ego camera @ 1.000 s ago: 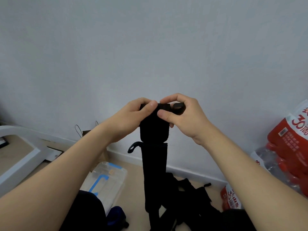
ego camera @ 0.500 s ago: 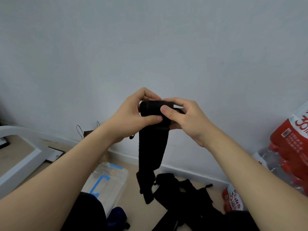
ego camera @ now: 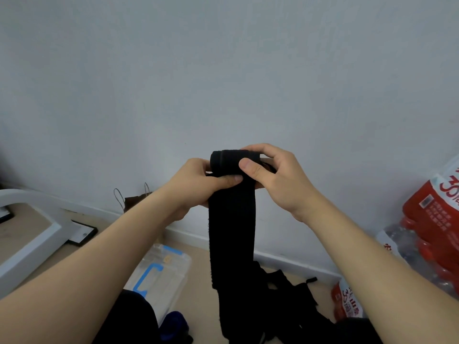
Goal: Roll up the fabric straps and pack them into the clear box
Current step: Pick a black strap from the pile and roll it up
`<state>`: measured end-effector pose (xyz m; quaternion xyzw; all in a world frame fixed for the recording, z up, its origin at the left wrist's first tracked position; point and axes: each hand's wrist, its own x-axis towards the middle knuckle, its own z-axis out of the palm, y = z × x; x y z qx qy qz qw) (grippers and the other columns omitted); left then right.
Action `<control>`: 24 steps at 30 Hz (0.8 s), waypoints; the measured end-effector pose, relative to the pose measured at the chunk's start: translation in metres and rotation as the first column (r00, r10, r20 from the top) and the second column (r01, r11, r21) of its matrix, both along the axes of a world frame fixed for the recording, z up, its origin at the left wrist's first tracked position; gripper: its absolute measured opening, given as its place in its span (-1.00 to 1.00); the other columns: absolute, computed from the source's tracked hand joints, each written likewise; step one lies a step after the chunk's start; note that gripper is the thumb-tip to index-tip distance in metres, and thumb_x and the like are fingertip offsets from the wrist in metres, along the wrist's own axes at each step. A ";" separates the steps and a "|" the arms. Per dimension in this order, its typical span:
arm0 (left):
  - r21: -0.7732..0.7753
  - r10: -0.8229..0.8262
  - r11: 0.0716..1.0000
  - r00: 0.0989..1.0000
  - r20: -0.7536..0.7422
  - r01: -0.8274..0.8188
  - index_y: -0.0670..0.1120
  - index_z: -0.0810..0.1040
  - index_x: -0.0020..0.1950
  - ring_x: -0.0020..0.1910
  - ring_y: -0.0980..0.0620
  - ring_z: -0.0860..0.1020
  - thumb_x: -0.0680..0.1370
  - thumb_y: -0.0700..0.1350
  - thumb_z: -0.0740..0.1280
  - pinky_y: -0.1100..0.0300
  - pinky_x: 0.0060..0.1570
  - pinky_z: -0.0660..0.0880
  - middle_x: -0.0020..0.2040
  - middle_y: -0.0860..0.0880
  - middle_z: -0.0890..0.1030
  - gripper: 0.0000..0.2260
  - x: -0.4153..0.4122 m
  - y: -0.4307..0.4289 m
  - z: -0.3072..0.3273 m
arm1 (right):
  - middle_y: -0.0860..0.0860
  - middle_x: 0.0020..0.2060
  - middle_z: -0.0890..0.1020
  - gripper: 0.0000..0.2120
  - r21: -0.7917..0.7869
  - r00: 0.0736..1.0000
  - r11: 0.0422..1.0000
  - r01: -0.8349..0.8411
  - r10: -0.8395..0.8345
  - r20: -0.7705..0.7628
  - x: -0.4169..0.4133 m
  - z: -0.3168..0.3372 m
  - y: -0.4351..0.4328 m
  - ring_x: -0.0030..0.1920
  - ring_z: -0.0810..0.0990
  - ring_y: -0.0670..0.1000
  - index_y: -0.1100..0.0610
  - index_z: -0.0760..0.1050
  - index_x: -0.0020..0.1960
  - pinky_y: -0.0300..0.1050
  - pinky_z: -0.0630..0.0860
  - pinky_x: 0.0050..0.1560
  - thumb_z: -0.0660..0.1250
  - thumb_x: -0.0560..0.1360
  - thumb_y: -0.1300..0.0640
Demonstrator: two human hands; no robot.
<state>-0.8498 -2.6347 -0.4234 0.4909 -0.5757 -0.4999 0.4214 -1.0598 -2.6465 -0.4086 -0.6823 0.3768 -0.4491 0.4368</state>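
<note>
Both hands are raised in front of a pale wall, gripping one black fabric strap [ego camera: 232, 232] between them. Its upper end is wound into a tight roll [ego camera: 227, 160], which lies sideways at the top. The right hand [ego camera: 280, 180] curls round the roll's right end, its thumb [ego camera: 249, 167] pressed on the front of the roll. The left hand [ego camera: 196, 186] pinches the strap just under the roll, its thumb [ego camera: 229, 180] lying flat across the cloth. The unrolled length hangs straight down from the hands towards the floor, its lower end lost against the dark pile of other straps [ego camera: 288, 291], so where it stops is hard to make out. The clear box [ego camera: 162, 271], with blue fittings, lies on the floor down to the left, well apart from the hands, partly behind the left forearm. A red pack of water bottles [ego camera: 433, 232] stands at the right edge, a brown paper bag [ego camera: 135, 201] leans on the wall, and a white frame [ego camera: 32, 244] sits at the left
</note>
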 end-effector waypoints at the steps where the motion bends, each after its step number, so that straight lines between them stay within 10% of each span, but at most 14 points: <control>1: 0.033 -0.015 0.999 1.000 -0.002 0.015 -0.02 0.73 0.15 0.00 -0.04 0.79 0.59 -0.04 0.56 0.11 -0.17 0.71 0.01 -0.05 0.80 -0.83 0.000 0.000 -0.001 | 0.12 0.05 0.77 -0.80 -0.015 1.000 1.000 -0.002 0.002 -0.017 0.000 0.000 0.000 0.09 0.76 0.10 0.10 0.64 0.28 0.13 0.71 0.18 0.46 0.66 0.15; 8: 0.072 -0.233 0.966 0.960 -0.157 0.247 -0.01 0.63 0.39 0.26 -0.11 0.71 0.66 -0.29 0.25 -0.12 0.28 0.64 0.26 -0.11 0.74 -0.63 0.006 -0.004 0.001 | 0.00 0.00 0.77 -0.63 -0.117 0.996 0.993 -0.014 0.003 -0.094 -0.009 0.000 -0.002 -0.07 0.75 0.10 -0.09 0.64 0.19 -0.02 0.73 0.00 0.58 0.51 0.26; 13: 0.032 -0.224 0.972 0.959 -0.172 0.233 0.01 0.70 0.30 0.20 -0.13 0.72 0.60 0.09 0.46 -0.05 0.17 0.67 0.25 -0.13 0.72 -0.68 0.004 -0.003 0.002 | -0.14 0.01 0.74 -0.54 -0.187 0.981 0.982 -0.006 -0.030 -0.191 -0.009 0.000 -0.004 -0.11 0.76 -0.02 -0.10 0.67 0.09 -0.09 0.71 -0.09 0.54 0.40 0.41; 24: -0.251 -0.033 0.967 0.999 0.018 0.036 0.05 0.68 0.20 0.11 -0.01 0.70 0.38 -0.19 0.68 0.04 0.21 0.64 0.12 -0.05 0.72 -0.56 0.006 -0.003 0.005 | 0.13 -0.04 0.79 -0.75 0.082 0.991 0.996 -0.020 0.031 -0.128 -0.006 -0.008 -0.007 -0.03 0.80 0.13 0.10 0.67 0.23 0.13 0.74 0.07 0.38 0.70 -0.05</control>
